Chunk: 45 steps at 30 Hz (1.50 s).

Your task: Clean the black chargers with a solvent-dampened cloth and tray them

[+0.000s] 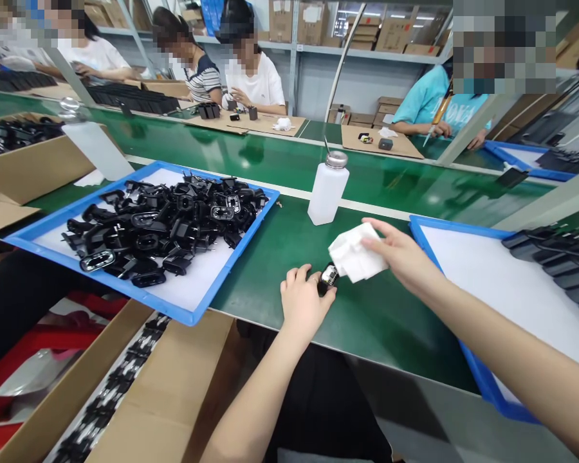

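My left hand [305, 297] rests at the front of the green table, its fingers closed around a small black plastic housing [329, 276] with an open face showing pale and metallic parts inside. In my right hand [400, 254] is a folded white wipe [358, 252], pinched between thumb and fingers. The wipe hangs just to the right of the housing, its lower left corner close to it; I cannot tell whether they touch. Behind both hands a white plastic dispenser bottle [328, 193] with a metal top stands upright.
At left a blue-rimmed tray [200, 308] holds a heap of black plug housings [164, 222]. Another blue-rimmed tray [444, 257] at right carries rows of dark grey parts [560, 263]. Open cardboard boxes [174, 379] stand below left. Several co-workers sit across the green table [260, 257].
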Tool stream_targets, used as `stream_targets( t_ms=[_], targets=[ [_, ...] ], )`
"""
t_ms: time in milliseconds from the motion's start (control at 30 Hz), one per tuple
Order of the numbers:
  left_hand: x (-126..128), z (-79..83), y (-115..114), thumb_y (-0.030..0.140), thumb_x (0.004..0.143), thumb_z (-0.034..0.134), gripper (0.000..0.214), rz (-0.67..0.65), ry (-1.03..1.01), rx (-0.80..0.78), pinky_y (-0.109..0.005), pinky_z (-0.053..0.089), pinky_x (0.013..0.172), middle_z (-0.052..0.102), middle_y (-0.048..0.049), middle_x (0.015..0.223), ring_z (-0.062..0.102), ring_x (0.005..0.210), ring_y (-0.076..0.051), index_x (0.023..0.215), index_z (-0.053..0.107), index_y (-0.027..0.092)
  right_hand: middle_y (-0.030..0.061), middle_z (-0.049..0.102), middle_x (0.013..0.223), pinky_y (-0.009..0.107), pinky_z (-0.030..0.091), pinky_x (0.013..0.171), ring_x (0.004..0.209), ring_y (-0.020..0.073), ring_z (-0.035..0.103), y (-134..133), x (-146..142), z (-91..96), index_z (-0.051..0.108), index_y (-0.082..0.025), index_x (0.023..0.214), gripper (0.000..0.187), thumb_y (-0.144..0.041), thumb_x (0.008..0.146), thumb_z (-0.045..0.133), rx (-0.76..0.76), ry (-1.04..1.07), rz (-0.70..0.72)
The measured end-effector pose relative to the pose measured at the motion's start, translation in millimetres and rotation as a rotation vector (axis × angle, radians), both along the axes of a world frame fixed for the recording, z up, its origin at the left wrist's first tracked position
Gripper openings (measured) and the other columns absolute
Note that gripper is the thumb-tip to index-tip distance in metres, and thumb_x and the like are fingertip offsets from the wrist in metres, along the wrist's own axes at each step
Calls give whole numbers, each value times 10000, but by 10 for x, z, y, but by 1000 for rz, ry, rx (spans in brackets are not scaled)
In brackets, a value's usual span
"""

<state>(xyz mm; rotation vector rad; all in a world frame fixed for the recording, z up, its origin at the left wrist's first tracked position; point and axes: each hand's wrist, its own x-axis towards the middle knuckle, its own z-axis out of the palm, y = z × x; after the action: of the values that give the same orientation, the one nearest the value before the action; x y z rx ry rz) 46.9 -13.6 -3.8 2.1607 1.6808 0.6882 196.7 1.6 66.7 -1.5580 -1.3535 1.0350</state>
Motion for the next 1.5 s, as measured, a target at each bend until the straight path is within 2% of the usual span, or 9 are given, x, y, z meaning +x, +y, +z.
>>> stream_targets(
  t_ms=[167, 367, 600, 800, 900, 1167, 1300, 1400, 1500],
  targets=[
    [2, -8, -8, 377, 678, 508, 298, 8, -11, 5, -398, 357, 779, 507, -37, 1088, 384, 995, -242, 902, 586, 197, 42, 599, 747, 337, 471, 616, 684, 214, 567, 174, 190, -140, 367, -141, 1161, 465, -224, 720, 487, -35, -116, -115],
    [-36, 20, 4, 353, 671, 517, 287, -27, -38, -40, -412, 360, 795, 494, -38, 1107, 377, 1012, -252, 901, 580, 193, 52, 593, 719, 309, 475, 547, 628, 202, 565, 278, 154, -252, 402, -121, 1108, 389, -179, 725, 428, -179, -234, 33],
    [-365, 100, 67, 209, 699, 478, 404, -200, -165, -91, -309, 385, 839, 487, -71, 1099, 446, 978, -177, 1091, 427, 126, 185, 418, 1151, 468, 368, 809, 1026, 326, 401, 414, 484, -383, 292, -68, 1198, 573, -320, 706, 443, 89, -963, 31],
    [-1022, 328, 390, 133, 742, 375, 310, 233, 109, 41, -300, 403, 792, 517, -73, 987, 501, 902, -189, 1034, 479, 153, 205, 382, 1176, 483, 370, 803, 1051, 330, 372, 446, 534, -527, 290, -22, 1196, 579, -366, 733, 348, 21, -1024, 90],
    [-1152, 406, 545, 71, 735, 315, 410, 294, 346, -26, -298, 421, 725, 499, -87, 979, 515, 879, -209, 1107, 435, 192, 189, 392, 1174, 485, 375, 796, 1048, 328, 377, 439, 503, -531, 323, -43, 1178, 552, -363, 729, 346, 19, -1045, 121],
    [-1083, 348, 665, 37, 682, 305, 478, 258, 360, -78, -329, 418, 722, 522, -102, 932, 500, 890, -243, 1105, 461, 196, 182, 408, 1162, 489, 361, 807, 1045, 329, 376, 411, 475, -514, 326, -50, 1181, 553, -358, 723, 364, -63, -1048, 109],
    [-1108, 400, 612, 27, 687, 281, 441, 303, 228, 14, -296, 399, 786, 514, -111, 990, 490, 919, -208, 1071, 482, 106, 177, 414, 1155, 509, 312, 842, 1070, 328, 343, 329, 410, -417, 390, -65, 1122, 493, -330, 706, 376, 111, -949, 57],
    [-978, 477, 419, 48, 704, 292, 410, 215, -137, 235, -249, 417, 764, 506, -91, 1019, 508, 868, -150, 1067, 473, 106, 142, 478, 1087, 469, 341, 832, 1014, 291, 411, 184, 267, -277, 447, -130, 1029, 398, -358, 707, 393, 235, -622, 92],
    [-664, 483, 136, 65, 730, 298, 409, -39, -356, 476, -253, 404, 793, 476, -79, 1064, 467, 936, -141, 1108, 432, 145, 109, 520, 1012, 371, 444, 679, 841, 231, 521, 10, 56, -135, 447, -174, 989, 362, -413, 719, 416, 153, -132, 270]
  ],
)
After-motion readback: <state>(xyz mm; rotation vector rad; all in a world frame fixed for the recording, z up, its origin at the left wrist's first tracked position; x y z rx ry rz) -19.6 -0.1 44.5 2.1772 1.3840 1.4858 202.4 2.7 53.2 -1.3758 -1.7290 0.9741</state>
